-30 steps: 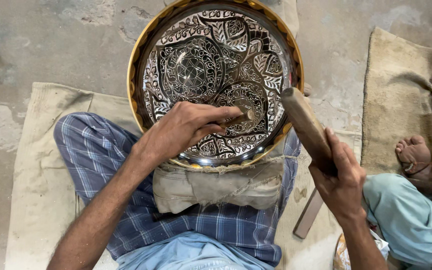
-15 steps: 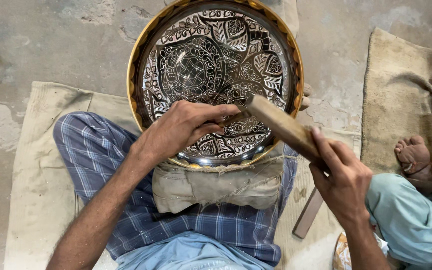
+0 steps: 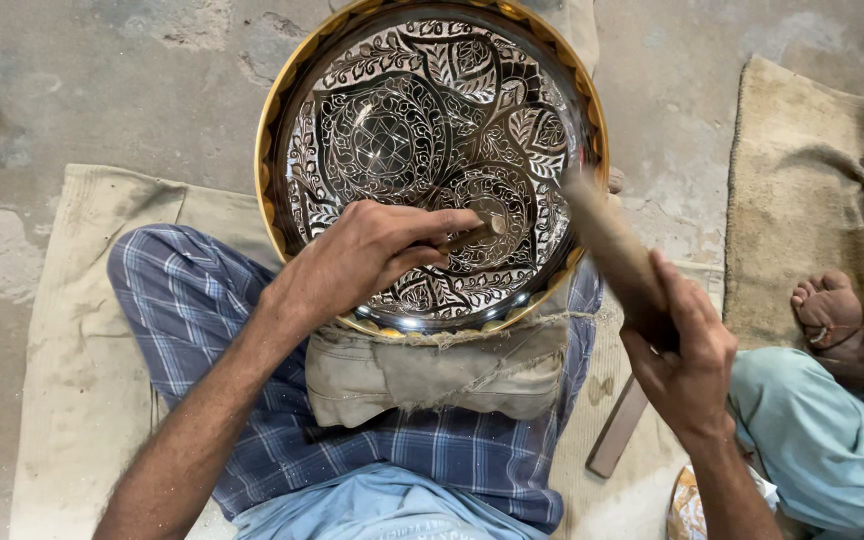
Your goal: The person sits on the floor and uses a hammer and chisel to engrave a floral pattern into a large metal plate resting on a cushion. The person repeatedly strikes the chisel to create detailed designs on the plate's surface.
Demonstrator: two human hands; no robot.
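A large round metal tray (image 3: 422, 60) with engraved floral patterns and a golden rim leans on a stuffed cloth pad (image 3: 432, 375) on my lap. My left hand (image 3: 367, 255) grips a small chisel (image 3: 477, 232) whose tip rests on the tray's lower middle. Over the tray's right rim, my right hand (image 3: 687, 355) holds a wooden mallet (image 3: 612, 250), which is blurred and raised to the right of the chisel.
I sit on a beige mat (image 3: 72, 330) on a concrete floor, wearing a blue checked cloth (image 3: 202, 310). Another person's bare foot (image 3: 827, 300) and light green trouser leg (image 3: 812, 440) are at the right, on a second mat (image 3: 802, 170). A wooden stick (image 3: 620, 425) lies beside my right leg.
The mallet swung down toward the chisel head half a second ago and has now lifted back to the right. My left hand and the chisel stayed in place.
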